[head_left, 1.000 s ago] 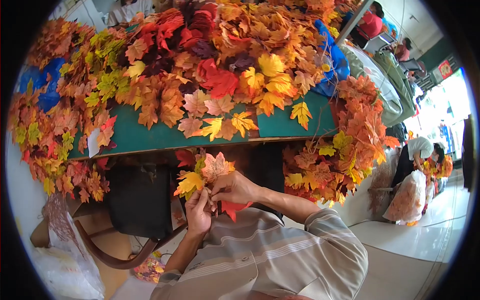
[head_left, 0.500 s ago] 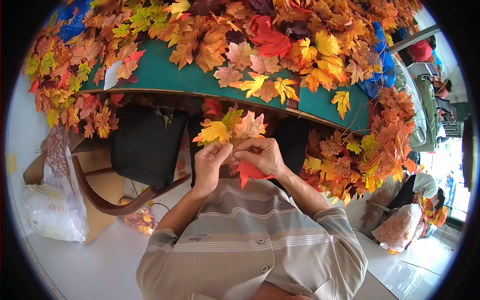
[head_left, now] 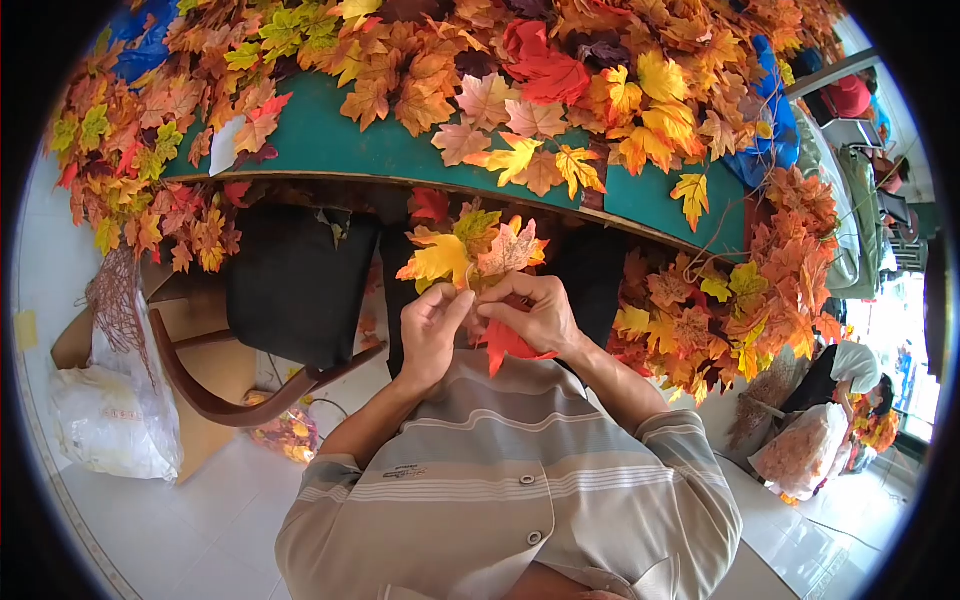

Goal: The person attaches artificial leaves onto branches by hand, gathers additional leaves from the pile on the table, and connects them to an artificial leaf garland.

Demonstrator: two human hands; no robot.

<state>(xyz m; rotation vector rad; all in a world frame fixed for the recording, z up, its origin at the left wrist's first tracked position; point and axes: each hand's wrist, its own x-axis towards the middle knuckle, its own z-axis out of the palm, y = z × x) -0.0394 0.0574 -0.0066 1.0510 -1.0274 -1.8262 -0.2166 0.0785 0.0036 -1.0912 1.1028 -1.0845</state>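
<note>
In front of my shirt, both hands meet at a small bunch of artificial maple leaves (head_left: 440,259), yellow, green and pale pink-orange. My left hand (head_left: 432,335) is closed, thumb and forefinger pinching at the base of the bunch, where a thin stem shows. My right hand (head_left: 535,312) is pinched close beside it, its fingertips at the same stem area. A red artificial leaf (head_left: 508,345) hangs under my right hand. The fingertips cover the exact point where the stems come together.
Piled artificial leaves (head_left: 400,70) cover much of the green table (head_left: 330,130) ahead. A leaf garland (head_left: 690,310) hangs at the right. A black-seated chair (head_left: 290,290) and white plastic bag (head_left: 115,420) stand left. Another person (head_left: 815,385) is at the far right.
The whole view has shifted slightly. My hands stay pinched together at the leaf bunch, with the left fingers and thumb a little more upright.
</note>
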